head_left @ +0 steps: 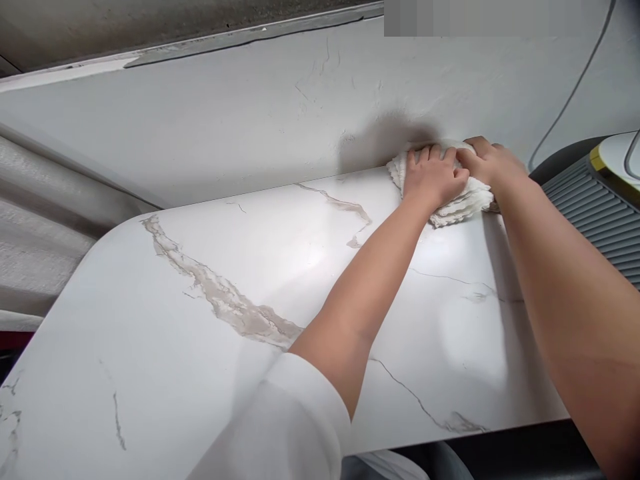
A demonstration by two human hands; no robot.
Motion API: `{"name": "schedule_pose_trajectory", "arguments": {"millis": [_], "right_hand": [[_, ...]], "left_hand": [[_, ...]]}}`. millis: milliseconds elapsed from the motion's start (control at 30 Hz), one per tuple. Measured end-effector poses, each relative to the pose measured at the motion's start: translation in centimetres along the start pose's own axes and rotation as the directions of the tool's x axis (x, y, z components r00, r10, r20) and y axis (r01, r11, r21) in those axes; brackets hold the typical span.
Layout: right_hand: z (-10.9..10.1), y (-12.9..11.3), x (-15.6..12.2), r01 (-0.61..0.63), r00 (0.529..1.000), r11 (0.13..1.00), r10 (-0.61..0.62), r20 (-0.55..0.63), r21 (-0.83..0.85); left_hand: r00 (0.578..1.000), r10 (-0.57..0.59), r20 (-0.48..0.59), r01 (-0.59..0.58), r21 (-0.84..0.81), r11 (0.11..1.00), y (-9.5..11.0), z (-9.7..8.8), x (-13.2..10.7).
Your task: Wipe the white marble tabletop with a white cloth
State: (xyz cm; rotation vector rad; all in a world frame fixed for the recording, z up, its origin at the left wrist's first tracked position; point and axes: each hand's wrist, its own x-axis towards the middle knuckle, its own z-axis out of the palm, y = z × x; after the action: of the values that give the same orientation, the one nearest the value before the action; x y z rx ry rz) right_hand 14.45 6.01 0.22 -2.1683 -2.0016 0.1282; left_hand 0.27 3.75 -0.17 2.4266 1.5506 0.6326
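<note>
Cloth [463, 200] is at upper right of frame, bunched in layers on the white marbled tabletop [150, 347], at the back edge by the wall [225, 127]. Back edge runs along the wall, rounds off at upper left near the pale folded fabric [45, 220]; front edge shows at lower right above a dark area. Room to move: leftward across the top and down toward the front edge. Limits: wall above, grey ribbed unit [590, 200] just beyond the right hand [493, 163], thin cable [575, 93] hanging down the wall at upper right. Left hand [433, 175] is palm down on the cloth, fingers slightly spread and curved over it, thumb out toward frame right. Right hand is just beside it, over the cloth's right side, fingers bent and pointing left; fingertips partly hidden, can't tell if they pinch the fabric or only press. White sleeve [300, 413] on the left arm, lower centre.
</note>
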Motion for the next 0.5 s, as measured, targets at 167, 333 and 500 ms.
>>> {"name": "schedule_pose_trajectory", "arguments": {"millis": [167, 333, 500], "right_hand": [[-1.0, -1.2, -1.7, -0.085, 0.996, 0.983, 0.085, 0.011, 0.161], [-0.7, -0.7, -2.1, -0.003, 1.0, 0.99, 0.006, -0.017, 0.143], [-0.2, -0.1, -2.2, 0.008, 1.0, 0.997, -0.007, -0.011, 0.079]], "left_hand": [[0.999, 0.015, -0.028, -0.015, -0.011, 1.0, -0.2, -0.1, 0.0], [1.0, 0.007, -0.025, -0.006, 0.032, 0.999, 0.1, -0.2, -0.5], [1.0, 0.011, 0.012, -0.012, 0.085, 0.996, 0.6, -0.2, -1.4]]}}
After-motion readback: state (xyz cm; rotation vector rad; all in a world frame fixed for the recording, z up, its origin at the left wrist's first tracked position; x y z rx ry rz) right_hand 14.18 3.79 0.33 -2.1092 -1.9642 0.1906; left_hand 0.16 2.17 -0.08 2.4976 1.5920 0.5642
